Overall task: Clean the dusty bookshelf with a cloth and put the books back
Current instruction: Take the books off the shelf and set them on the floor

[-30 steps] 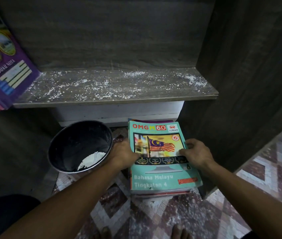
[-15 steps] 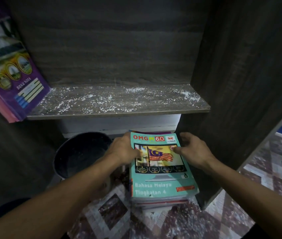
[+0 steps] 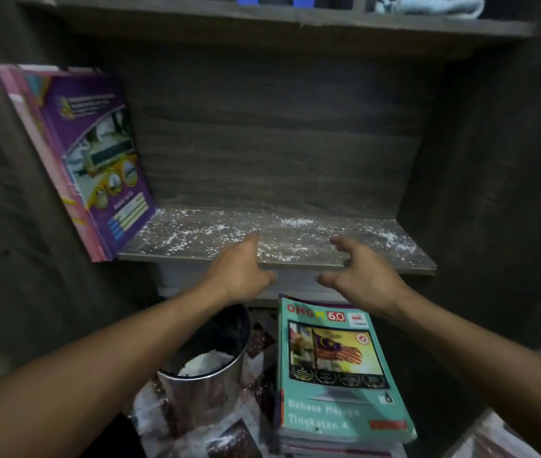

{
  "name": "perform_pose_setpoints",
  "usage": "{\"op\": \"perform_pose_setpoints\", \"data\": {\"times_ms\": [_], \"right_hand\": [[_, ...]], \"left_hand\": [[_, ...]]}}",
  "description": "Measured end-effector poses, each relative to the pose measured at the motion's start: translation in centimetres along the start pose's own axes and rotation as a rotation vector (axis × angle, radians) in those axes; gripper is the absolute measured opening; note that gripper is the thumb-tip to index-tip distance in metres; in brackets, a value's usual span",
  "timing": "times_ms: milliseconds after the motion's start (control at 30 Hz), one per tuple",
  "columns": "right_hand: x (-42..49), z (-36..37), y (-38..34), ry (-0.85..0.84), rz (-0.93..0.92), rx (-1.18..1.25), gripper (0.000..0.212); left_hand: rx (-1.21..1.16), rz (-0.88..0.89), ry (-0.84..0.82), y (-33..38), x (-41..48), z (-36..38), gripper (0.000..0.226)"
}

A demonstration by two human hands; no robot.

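Lying just beyond both hands, the dusty shelf (image 3: 295, 246) is flecked with white powder; the left hand (image 3: 241, 274) and right hand (image 3: 360, 276) are spread open, empty, above the teal book (image 3: 338, 375) stacked beside a metal bin (image 3: 209, 388)

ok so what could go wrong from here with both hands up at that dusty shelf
1. The shelf is covered in white powder, and both the left hand and the right hand are empty, with no cloth in them. Sweeping bare-handed would likely spill dust onto the teal book stacked below.
2. The purple book leans at the shelf's left end; a wide wipe might knock it over.
3. The metal bucket sits below and could be nudged.
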State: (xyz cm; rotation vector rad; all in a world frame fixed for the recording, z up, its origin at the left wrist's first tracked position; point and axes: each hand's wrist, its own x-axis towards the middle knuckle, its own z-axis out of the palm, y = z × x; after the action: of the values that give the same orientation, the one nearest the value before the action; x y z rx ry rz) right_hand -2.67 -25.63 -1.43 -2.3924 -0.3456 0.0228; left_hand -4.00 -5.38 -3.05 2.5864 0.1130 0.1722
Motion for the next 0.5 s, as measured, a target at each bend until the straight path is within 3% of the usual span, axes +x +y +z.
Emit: {"op": "perform_pose_setpoints", "data": {"times_ms": [333, 500], "right_hand": [[3.3, 2.0, -12.2, -0.014, -0.293, -0.056, 0.079], [4.8, 3.9, -17.4, 0.013, -0.406, -0.007, 0.074]], "left_hand": [[-0.004, -0.138, 0.316, -5.2, -2.4, -11.0, 0.086], [-0.046, -0.202, 0.465, -8.3, -3.6, -15.2, 0.072]]}}
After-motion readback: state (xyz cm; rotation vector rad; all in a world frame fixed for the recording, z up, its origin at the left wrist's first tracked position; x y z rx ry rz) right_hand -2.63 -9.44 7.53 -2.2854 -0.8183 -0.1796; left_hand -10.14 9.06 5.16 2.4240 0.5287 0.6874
